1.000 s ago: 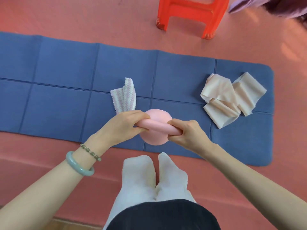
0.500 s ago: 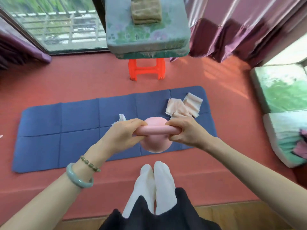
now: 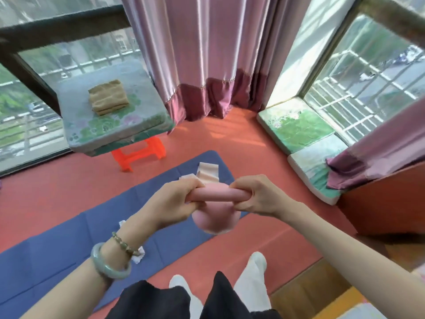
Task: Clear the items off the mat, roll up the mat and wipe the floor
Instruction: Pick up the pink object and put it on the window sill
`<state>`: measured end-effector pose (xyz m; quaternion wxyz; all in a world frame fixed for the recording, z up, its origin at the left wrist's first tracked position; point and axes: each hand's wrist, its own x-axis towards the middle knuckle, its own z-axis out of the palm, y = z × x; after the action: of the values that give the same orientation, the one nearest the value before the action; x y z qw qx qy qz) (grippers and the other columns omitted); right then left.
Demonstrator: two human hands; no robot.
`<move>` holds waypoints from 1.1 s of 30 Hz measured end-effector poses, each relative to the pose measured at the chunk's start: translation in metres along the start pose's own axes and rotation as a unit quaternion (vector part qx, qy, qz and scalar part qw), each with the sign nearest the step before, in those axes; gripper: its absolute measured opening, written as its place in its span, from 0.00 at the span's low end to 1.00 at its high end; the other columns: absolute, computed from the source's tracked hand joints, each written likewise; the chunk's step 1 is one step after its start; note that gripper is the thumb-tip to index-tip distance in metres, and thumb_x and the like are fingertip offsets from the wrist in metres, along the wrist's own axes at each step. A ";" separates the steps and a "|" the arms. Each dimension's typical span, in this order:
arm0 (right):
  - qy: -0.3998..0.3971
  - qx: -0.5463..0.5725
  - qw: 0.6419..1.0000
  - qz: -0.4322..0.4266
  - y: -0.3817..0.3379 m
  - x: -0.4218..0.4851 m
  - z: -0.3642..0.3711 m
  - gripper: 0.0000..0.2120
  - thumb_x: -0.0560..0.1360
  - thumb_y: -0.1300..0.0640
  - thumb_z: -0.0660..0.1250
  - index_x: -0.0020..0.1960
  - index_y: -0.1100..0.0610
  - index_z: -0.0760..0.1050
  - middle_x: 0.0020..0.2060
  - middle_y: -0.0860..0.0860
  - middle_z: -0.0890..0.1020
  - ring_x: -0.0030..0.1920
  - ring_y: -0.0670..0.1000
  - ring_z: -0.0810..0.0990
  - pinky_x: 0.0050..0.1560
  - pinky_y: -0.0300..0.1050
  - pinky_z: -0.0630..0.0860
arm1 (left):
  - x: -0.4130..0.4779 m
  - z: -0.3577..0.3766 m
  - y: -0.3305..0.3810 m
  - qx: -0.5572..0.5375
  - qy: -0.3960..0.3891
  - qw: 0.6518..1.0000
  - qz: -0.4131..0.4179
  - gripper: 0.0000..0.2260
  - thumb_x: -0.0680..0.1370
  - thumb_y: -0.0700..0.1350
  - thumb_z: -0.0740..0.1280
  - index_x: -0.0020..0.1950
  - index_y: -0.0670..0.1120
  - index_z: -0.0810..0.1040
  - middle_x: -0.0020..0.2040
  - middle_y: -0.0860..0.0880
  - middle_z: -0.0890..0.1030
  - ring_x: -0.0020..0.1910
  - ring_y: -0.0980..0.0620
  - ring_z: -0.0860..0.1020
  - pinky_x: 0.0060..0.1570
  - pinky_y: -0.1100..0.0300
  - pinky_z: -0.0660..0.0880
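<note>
A pink kettlebell (image 3: 216,221) hangs in the air above the blue mat's (image 3: 57,254) near edge. My left hand (image 3: 174,201) and my right hand (image 3: 255,196) both grip its thick pink handle, one at each end. On the mat's far right end lies a beige stretch band (image 3: 207,172), partly hidden behind my hands. A small white striped cloth (image 3: 139,255) shows on the mat beside my left wrist, mostly hidden by my arm.
An orange plastic stool (image 3: 140,154) carrying a floral cushion (image 3: 110,125) with a folded tan towel (image 3: 108,97) stands past the mat. Purple curtains (image 3: 202,61) hang behind. Floral cushions (image 3: 296,125) line the right window. A wooden cabinet (image 3: 386,203) stands right. Red carpet (image 3: 57,189) surrounds the mat.
Both hands have lifted the kettlebell off the mat and carried it rightward. My view has risen and turned right, so the mat now runs diagonally.
</note>
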<state>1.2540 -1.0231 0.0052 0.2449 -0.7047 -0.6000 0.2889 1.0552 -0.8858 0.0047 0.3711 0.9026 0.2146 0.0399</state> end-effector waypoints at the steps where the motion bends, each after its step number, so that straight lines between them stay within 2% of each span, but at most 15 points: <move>1: 0.006 -0.001 1.000 0.003 0.011 -0.008 -0.015 0.09 0.60 0.59 0.66 0.40 0.59 0.78 0.31 0.52 0.76 0.34 0.51 0.72 0.37 0.47 0.69 | 0.016 0.005 0.012 0.006 -0.012 1.000 0.010 0.10 0.70 0.45 0.69 0.42 0.59 0.72 0.37 0.60 0.75 0.38 0.65 0.72 0.37 0.67 0.66; 3: 0.013 -0.001 1.000 0.009 0.036 -0.022 -0.046 0.09 0.60 0.59 0.67 0.40 0.58 0.79 0.32 0.50 0.77 0.35 0.49 0.72 0.37 0.44 0.69 | 0.049 0.017 0.037 0.013 -0.036 0.999 0.022 0.08 0.69 0.46 0.68 0.43 0.58 0.72 0.37 0.62 0.76 0.38 0.64 0.74 0.38 0.66 0.69; 5: 0.017 -0.011 1.000 0.012 0.062 -0.035 -0.078 0.08 0.61 0.60 0.68 0.41 0.58 0.79 0.31 0.50 0.77 0.35 0.49 0.72 0.36 0.40 0.68 | 0.082 0.030 0.061 0.025 -0.047 0.998 0.034 0.06 0.69 0.47 0.67 0.45 0.54 0.75 0.38 0.60 0.78 0.39 0.61 0.76 0.39 0.59 0.72; 8: 0.029 -0.034 0.999 -0.004 0.099 -0.049 -0.126 0.07 0.62 0.61 0.71 0.41 0.57 0.79 0.30 0.43 0.71 0.36 0.45 0.69 0.37 0.30 0.64 | 0.129 0.049 0.098 0.032 -0.048 0.996 0.067 0.07 0.69 0.47 0.67 0.43 0.58 0.72 0.38 0.62 0.77 0.39 0.65 0.74 0.39 0.63 0.70; 10: 0.033 -0.059 0.998 -0.012 0.123 -0.057 -0.157 0.08 0.63 0.60 0.72 0.42 0.57 0.80 0.30 0.40 0.68 0.37 0.42 0.68 0.38 0.28 0.63 | 0.159 0.063 0.118 0.040 -0.046 0.994 0.086 0.09 0.71 0.47 0.68 0.46 0.58 0.72 0.42 0.61 0.79 0.42 0.63 0.76 0.41 0.61 0.72; 12: 0.043 -0.079 0.996 -0.021 0.145 -0.061 -0.183 0.08 0.62 0.58 0.72 0.42 0.57 0.80 0.31 0.41 0.68 0.37 0.41 0.67 0.37 0.30 0.62 | 0.188 0.075 0.132 0.057 -0.041 0.993 0.100 0.09 0.72 0.46 0.70 0.51 0.53 0.75 0.45 0.58 0.80 0.44 0.57 0.77 0.43 0.60 0.72; 14: 0.058 -0.090 0.994 -0.017 0.166 -0.064 -0.205 0.08 0.62 0.57 0.71 0.41 0.55 0.80 0.32 0.42 0.69 0.35 0.43 0.68 0.35 0.36 0.64 | 0.219 0.084 0.145 0.074 -0.035 0.988 0.131 0.08 0.73 0.44 0.69 0.51 0.48 0.76 0.44 0.56 0.78 0.42 0.57 0.75 0.42 0.63 0.69; 18: 0.098 -0.103 0.990 0.017 0.206 -0.061 -0.246 0.10 0.62 0.55 0.68 0.42 0.57 0.79 0.34 0.49 0.76 0.36 0.50 0.74 0.37 0.49 0.70 | 0.286 0.093 0.167 0.103 -0.042 0.974 0.196 0.07 0.75 0.48 0.64 0.51 0.47 0.73 0.44 0.51 0.76 0.43 0.55 0.72 0.42 0.65 0.66; 21: 0.110 -0.113 0.987 0.032 0.233 -0.053 -0.275 0.12 0.62 0.53 0.66 0.43 0.58 0.79 0.35 0.51 0.77 0.36 0.51 0.75 0.36 0.49 0.71 | 0.337 0.097 0.175 0.124 -0.049 0.963 0.234 0.10 0.75 0.50 0.61 0.50 0.45 0.73 0.44 0.49 0.76 0.43 0.53 0.71 0.42 0.64 0.65; 26: 0.113 -0.140 0.982 0.062 0.279 -0.025 -0.331 0.11 0.63 0.56 0.72 0.45 0.58 0.80 0.35 0.51 0.77 0.37 0.49 0.73 0.36 0.40 0.65 | 0.432 0.102 0.185 0.143 -0.067 0.947 0.280 0.10 0.75 0.52 0.59 0.49 0.47 0.71 0.43 0.49 0.74 0.42 0.55 0.69 0.42 0.65 0.63; 30: 0.110 -0.157 0.979 0.076 0.313 0.002 -0.378 0.10 0.63 0.55 0.71 0.44 0.58 0.80 0.34 0.51 0.77 0.34 0.52 0.75 0.35 0.44 0.68 | 0.504 0.095 0.200 0.141 -0.081 0.935 0.314 0.09 0.75 0.51 0.61 0.49 0.47 0.70 0.42 0.50 0.74 0.41 0.57 0.68 0.42 0.69 0.60; 33: 0.110 -0.175 0.973 0.098 0.335 0.022 -0.413 0.10 0.66 0.54 0.71 0.45 0.58 0.79 0.34 0.50 0.75 0.35 0.52 0.73 0.36 0.46 0.69 | 0.556 0.090 0.206 0.136 -0.091 0.932 0.324 0.10 0.75 0.51 0.61 0.50 0.46 0.72 0.43 0.49 0.75 0.42 0.56 0.69 0.44 0.68 0.62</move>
<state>1.7821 -1.0540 0.0653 0.1525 -0.8193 -0.5389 0.1227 1.6532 -0.8430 0.0330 0.2292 0.9647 -0.1210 0.0461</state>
